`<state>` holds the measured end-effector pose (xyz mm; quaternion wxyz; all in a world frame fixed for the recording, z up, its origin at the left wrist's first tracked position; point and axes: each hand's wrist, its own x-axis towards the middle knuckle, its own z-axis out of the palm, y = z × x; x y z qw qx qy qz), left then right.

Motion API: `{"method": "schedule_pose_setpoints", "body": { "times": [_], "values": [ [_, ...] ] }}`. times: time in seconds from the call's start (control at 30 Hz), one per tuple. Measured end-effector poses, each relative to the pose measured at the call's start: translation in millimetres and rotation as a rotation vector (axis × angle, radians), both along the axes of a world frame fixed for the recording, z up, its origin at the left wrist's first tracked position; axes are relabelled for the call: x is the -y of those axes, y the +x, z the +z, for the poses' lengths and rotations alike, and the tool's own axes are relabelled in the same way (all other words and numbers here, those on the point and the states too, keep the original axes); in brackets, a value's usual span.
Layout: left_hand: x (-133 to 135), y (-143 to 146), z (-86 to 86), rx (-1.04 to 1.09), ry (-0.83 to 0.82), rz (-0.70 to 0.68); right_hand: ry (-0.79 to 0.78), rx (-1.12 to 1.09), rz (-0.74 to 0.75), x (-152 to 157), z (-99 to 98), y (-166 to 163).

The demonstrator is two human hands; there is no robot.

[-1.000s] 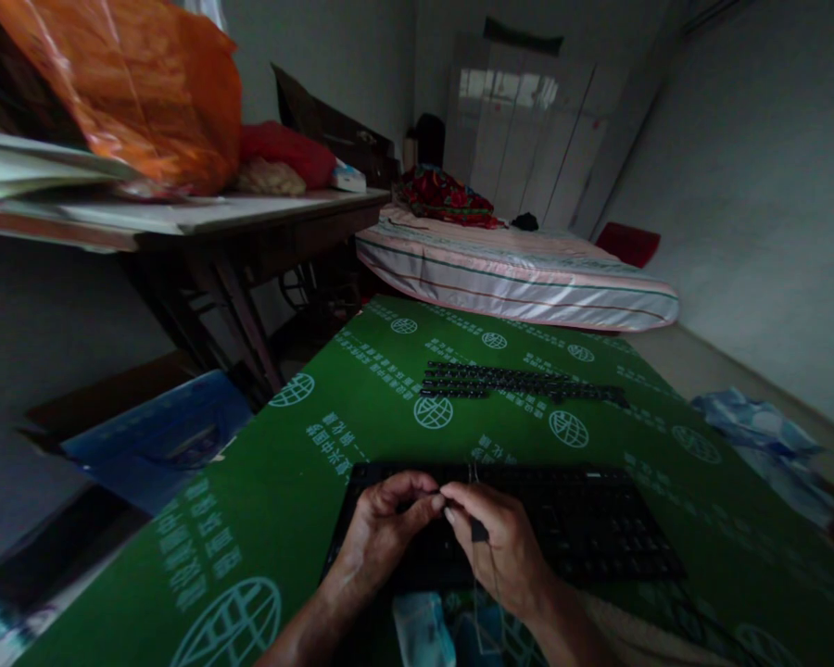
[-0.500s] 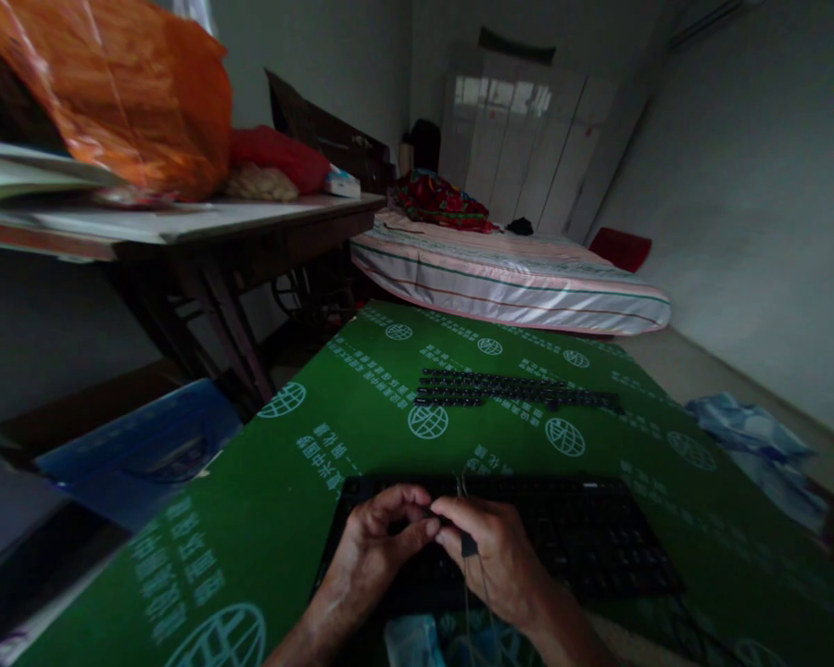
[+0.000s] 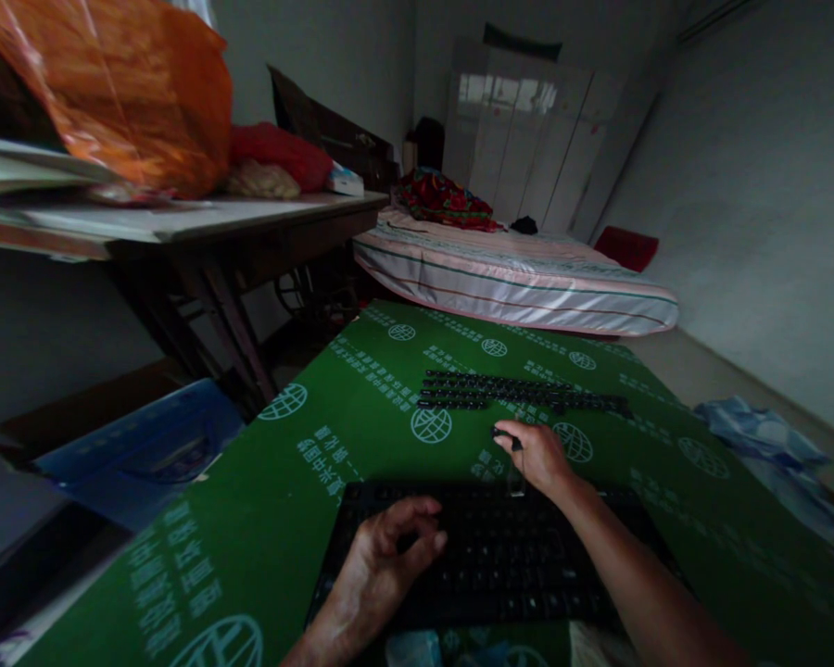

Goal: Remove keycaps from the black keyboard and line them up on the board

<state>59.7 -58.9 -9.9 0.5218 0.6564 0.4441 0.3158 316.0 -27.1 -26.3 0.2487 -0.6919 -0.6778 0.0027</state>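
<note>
A black keyboard (image 3: 490, 551) lies in front of me on the green board. Over its left part hovers my left hand (image 3: 393, 542), thumb and forefinger apart with nothing between them. My right hand (image 3: 538, 454) is beyond the keyboard's far edge. Its fingertips pinch a small black keycap (image 3: 496, 432). The same hand also keeps hold of a wire keycap puller (image 3: 516, 445), whose black handle shows below the fingers and whose wire loop hangs toward me. Farther out, loose black keycaps (image 3: 521, 391) lie in several rows on the board.
The green board (image 3: 361, 398) carries white globe prints and writing. At its far end stands a bed (image 3: 528, 278) with a striped sheet. A table (image 3: 271, 215) with an orange bag (image 3: 139, 102) is at left, above a blue plastic box (image 3: 145, 454). Bluish cloth (image 3: 764, 435) lies at right.
My hands have parted. The right hand has moved forward, away from the left, toward the keycap rows with the keycap and puller. The left hand stays over the keyboard, its fingers now apart.
</note>
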Motion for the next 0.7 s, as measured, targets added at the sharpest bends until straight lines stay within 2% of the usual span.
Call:
{"method": "schedule_pose_setpoints", "body": {
  "times": [0.07, 0.17, 0.7],
  "values": [
    [1, 0, -1.4, -0.016, -0.003, 0.006, -0.1, 0.081, -0.074, -13, -5.3, 13],
    [2, 0, -3.1, -0.023, -0.019, 0.013, -0.182, 0.125, -0.098, -25, -10.6, 21],
    [1, -1, 2.3, -0.138, 0.08, -0.04, -0.23, 0.159, -0.112, -47, -14.3, 27]
  ]
}}
